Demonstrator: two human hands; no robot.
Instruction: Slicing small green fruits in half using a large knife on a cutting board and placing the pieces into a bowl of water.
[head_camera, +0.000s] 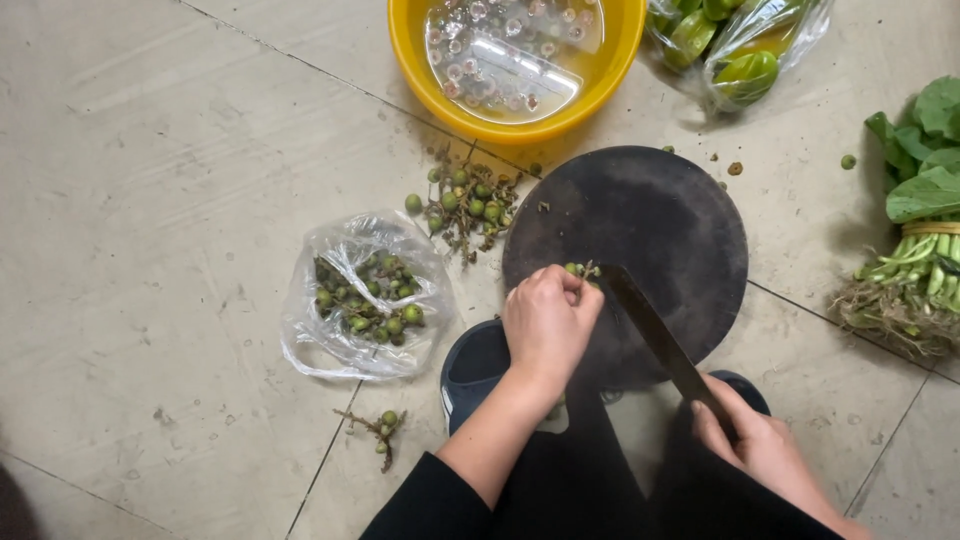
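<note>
The left hand pinches a small green fruit against the round dark board, at the board's 8 o'clock edge; the right hand is closed around the handle of a knife, whose blade tip meets the fruit. At the board's 9 o'clock lies a bag of fruit; loose stems at 10; a yellow basin of water at 12; leafy greens at 3.

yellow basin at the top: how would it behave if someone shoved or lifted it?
The yellow basin holds water with cut pieces floating, so it is probably heavy for its size and would slosh if shoved. On the smooth floor tiles it likely slides rather than tips. Its thin rim may flex when lifted.
</note>
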